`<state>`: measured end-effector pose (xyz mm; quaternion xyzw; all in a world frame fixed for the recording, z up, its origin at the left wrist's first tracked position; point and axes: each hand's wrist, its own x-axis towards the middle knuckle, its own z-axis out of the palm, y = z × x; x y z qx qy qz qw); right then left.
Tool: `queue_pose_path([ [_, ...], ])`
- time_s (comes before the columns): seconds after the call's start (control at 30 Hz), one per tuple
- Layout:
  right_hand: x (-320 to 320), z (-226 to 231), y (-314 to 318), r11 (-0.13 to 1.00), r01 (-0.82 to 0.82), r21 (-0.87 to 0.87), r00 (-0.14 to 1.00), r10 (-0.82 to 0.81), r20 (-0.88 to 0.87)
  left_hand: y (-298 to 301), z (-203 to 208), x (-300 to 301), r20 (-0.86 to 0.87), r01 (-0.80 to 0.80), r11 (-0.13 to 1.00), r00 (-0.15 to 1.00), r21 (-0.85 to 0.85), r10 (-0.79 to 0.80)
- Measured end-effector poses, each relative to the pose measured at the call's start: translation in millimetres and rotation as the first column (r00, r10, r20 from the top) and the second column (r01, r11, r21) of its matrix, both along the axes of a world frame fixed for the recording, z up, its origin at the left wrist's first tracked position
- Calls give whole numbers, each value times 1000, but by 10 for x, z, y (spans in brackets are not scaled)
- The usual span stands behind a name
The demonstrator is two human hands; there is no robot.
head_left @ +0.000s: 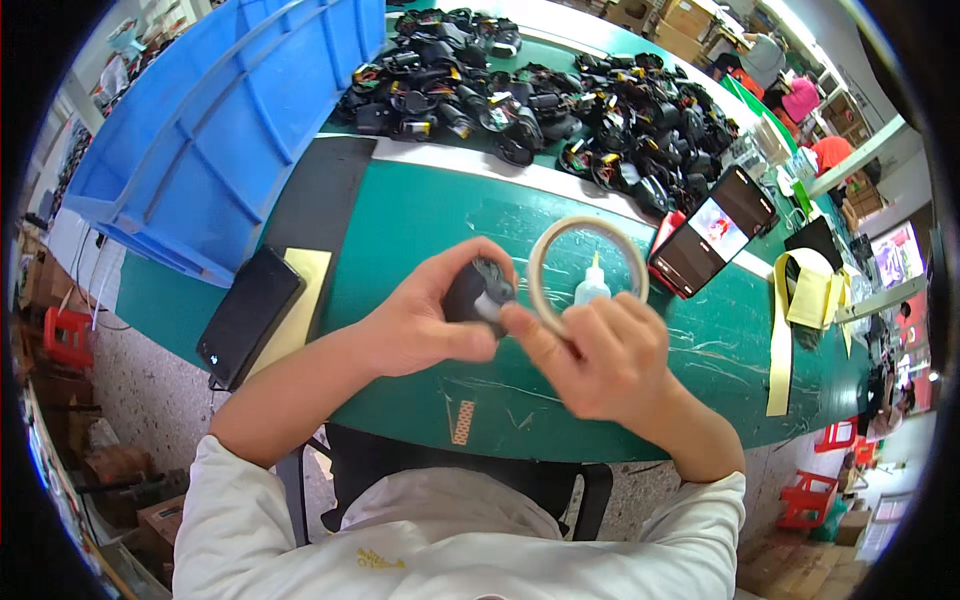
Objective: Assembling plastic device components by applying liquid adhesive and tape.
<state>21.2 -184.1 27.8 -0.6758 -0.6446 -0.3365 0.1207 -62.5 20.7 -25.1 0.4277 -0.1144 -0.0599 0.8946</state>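
Observation:
My left hand is closed around a small rounded black plastic part above the green table. The thumb of my right hand reaches to that part's right side, where a pale blurred patch shows. My right fingers are curled in, and whatever they pinch is hidden. Just beyond the right hand is a cream roll of tape. Through its ring appears a white squeeze bottle with a yellowish tip; the hand covers part of both.
Many black parts with wires lie heaped along the far side. A big blue crate stands at left, near a black phone. Another phone, screen lit, leans at right. Yellow paper strips hang there. A patterned strip lies near me.

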Motion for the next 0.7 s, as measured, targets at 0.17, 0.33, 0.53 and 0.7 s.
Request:
queue_pose_path([
  [0.17,-146,-116,-136,997,73,18,997,-72,-21,-219,3,6,-112,20,1000,993,5,-19],
  [0.33,-212,-149,-171,996,92,14,989,-90,-117,-243,72,-89,-224,-6,996,974,-84,-14],
  [0.53,-176,-254,-180,981,-134,144,969,160,-189,-214,-92,-126,-69,177,951,977,-253,-200],
  [0.7,-223,-286,-189,974,-162,157,950,197,-244,-198,-96,-12,174,239,957,948,164,-267],
])
